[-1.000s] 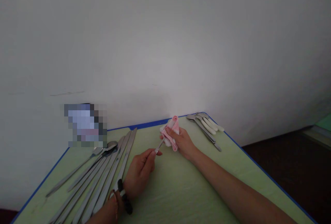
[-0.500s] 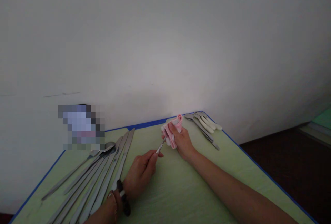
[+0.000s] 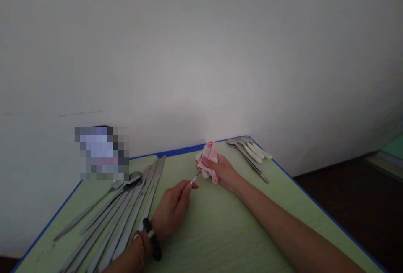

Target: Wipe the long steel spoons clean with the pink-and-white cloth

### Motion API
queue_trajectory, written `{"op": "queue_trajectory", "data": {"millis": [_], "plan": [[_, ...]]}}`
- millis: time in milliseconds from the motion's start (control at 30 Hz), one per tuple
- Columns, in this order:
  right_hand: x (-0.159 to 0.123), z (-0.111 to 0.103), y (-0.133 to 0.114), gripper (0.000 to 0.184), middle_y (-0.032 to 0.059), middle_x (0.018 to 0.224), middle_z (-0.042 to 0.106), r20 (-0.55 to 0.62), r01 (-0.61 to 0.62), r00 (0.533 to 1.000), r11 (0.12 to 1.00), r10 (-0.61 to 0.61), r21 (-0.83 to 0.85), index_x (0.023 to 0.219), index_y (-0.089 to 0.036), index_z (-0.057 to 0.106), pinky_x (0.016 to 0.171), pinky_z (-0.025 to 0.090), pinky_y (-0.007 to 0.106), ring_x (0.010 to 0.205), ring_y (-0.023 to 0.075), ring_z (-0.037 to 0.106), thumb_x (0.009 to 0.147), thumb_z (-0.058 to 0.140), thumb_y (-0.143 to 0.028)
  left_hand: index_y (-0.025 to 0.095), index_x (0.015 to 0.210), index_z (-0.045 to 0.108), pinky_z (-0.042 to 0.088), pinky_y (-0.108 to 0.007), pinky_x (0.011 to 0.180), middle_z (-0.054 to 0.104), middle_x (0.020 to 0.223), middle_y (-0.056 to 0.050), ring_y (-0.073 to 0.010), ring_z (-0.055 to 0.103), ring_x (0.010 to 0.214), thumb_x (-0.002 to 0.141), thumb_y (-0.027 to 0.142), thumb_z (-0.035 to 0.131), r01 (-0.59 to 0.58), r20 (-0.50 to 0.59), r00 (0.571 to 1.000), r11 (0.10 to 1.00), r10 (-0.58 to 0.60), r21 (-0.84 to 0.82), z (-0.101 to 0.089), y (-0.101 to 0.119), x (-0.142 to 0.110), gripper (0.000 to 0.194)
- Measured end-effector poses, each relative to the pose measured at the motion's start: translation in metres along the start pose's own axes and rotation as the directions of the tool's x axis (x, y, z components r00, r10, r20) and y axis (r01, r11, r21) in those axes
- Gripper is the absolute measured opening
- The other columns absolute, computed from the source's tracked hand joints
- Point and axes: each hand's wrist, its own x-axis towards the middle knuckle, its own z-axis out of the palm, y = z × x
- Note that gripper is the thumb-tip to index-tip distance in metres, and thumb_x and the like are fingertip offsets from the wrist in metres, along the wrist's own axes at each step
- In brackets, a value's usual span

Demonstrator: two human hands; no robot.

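My left hand (image 3: 176,201), with a dark beaded bracelet at the wrist, is closed around the handle of a shiny piece of cutlery (image 3: 195,177). The far end of that piece is hidden inside a pink and white cloth (image 3: 208,159), so its kind does not show. My right hand (image 3: 225,171) grips the cloth, thumb on top, and folds it about the hidden end. Both hands are above the middle of the table. Left of my left hand lie several long metal knives (image 3: 154,189) and spoons (image 3: 135,176), fanned out side by side.
Beyond my right hand, metal spoons (image 3: 233,143) and white-handled cutlery (image 3: 255,152) lie near the far right corner. The green table (image 3: 239,231) has a blue edge and meets a pale wall (image 3: 201,54). A blurred-out phone-like object (image 3: 100,151) leans at the back left.
The cloth has shifted and bunched differently around the cutlery as my right hand turned slightly. My left hand keeps its hold on the handle. The whole view has moved a little.
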Motion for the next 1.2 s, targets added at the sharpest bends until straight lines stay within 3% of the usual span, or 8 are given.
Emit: {"op": "queue_trajectory", "data": {"millis": [200,333,533,767,967,1200], "plan": [[0.002,-0.002,0.005,0.032,0.0060,0.080,0.066,-0.011,0.066,0.998,0.998,-0.066,0.001,0.084,-0.014,0.061,0.062,0.044,0.024,0.069,0.0148,0.060,0.066,0.069,-0.040,0.010,0.097,0.059,0.021,-0.021,0.042,0.026,0.049,0.008,-0.0099,0.027,0.043,0.089,0.047,0.030,-0.001,-0.062,0.998,1.000,0.001,0.002,-0.001,0.001,0.000,0.048],[0.003,0.003,0.008,0.032,0.0053,0.074,0.067,-0.141,0.140,0.980,0.989,-0.144,-0.040,0.083,-0.015,0.060,0.055,0.043,0.023,0.063,0.0143,0.060,0.071,0.062,-0.045,0.011,0.098,0.060,0.023,-0.021,0.044,0.028,0.049,0.008,-0.0104,0.031,0.043,0.090,0.044,0.029,-0.033,-0.071,0.997,0.996,0.038,0.080,-0.002,0.005,-0.001,0.047],[0.003,0.009,0.005,0.039,0.0067,0.071,0.068,-0.282,0.130,0.951,0.991,-0.127,-0.006,0.080,-0.015,0.060,0.049,0.044,0.025,0.055,0.0158,0.060,0.069,0.061,-0.053,0.011,0.100,0.061,0.024,-0.022,0.045,0.029,0.049,0.007,-0.0107,0.033,0.044,0.091,0.042,0.028,-0.072,-0.046,0.996,0.992,0.077,0.107,-0.001,0.006,-0.004,0.046],[-0.003,0.024,0.005,0.040,0.0065,0.066,0.067,-0.311,0.089,0.949,0.992,-0.057,0.089,0.076,-0.014,0.062,0.053,0.046,0.027,0.056,0.0155,0.060,0.068,0.062,-0.053,0.015,0.096,0.059,0.026,-0.022,0.047,0.037,0.051,0.006,-0.0127,0.039,0.047,0.092,0.038,0.027,-0.049,0.014,0.999,0.991,0.048,0.128,-0.001,0.005,0.000,0.040],[-0.010,0.043,0.017,0.039,0.0050,0.063,0.064,-0.246,-0.066,0.959,0.952,0.143,0.298,0.074,-0.015,0.061,0.051,0.046,0.026,0.053,0.0141,0.058,0.067,0.064,-0.053,0.019,0.092,0.053,0.032,-0.023,0.052,0.051,0.061,0.001,-0.0159,0.049,0.055,0.092,0.033,0.026,-0.053,0.009,0.999,0.982,0.052,0.182,0.002,0.003,0.004,0.031],[-0.002,0.031,0.013,0.034,0.0055,0.066,0.065,-0.220,0.036,0.975,0.973,0.015,0.229,0.075,-0.015,0.059,0.051,0.044,0.025,0.057,0.0151,0.058,0.068,0.064,-0.048,0.020,0.086,0.050,0.035,-0.024,0.057,0.057,0.066,0.000,-0.0166,0.053,0.059,0.092,0.033,0.024,-0.041,0.021,0.999,0.985,0.038,0.168,0.002,0.006,0.001,0.029]]}}
